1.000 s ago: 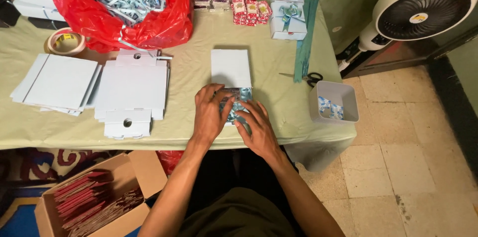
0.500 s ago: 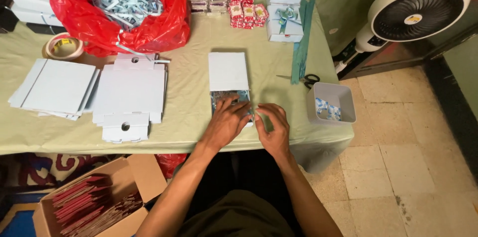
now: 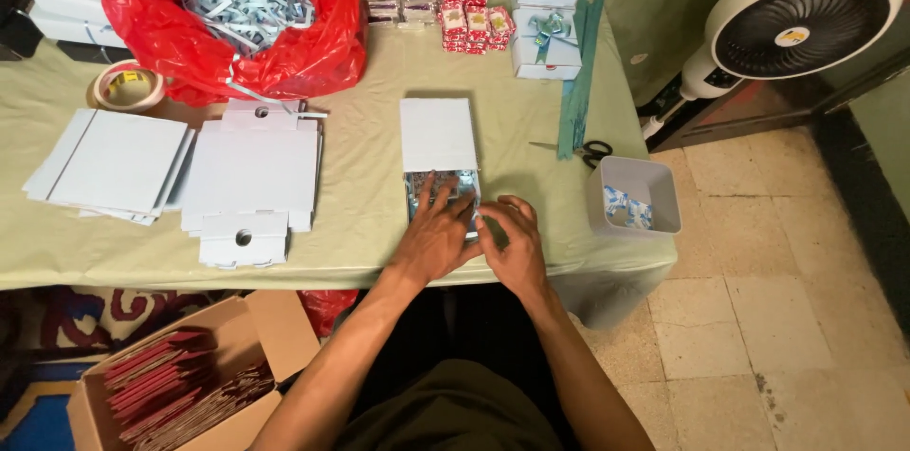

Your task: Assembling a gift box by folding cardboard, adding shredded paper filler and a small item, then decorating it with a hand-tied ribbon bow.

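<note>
Both hands are shifting: left hand (image 3: pixel 438 235) now lying spread on the box's (image 3: pixel 439 143) open near end, nearer it; right hand (image 3: pixel 512 243) curling beside. Long axis running away across the worktop (image 3: pixel 360 176).

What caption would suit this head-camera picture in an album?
Both hands, left hand and right hand, press into an open white box on a green-covered table.

left hand (image 3: pixel 438 235): slid up onto patterned box (image 3: pixel 443 188) | right hand (image 3: pixel 512 244): shifted right, off box
</note>
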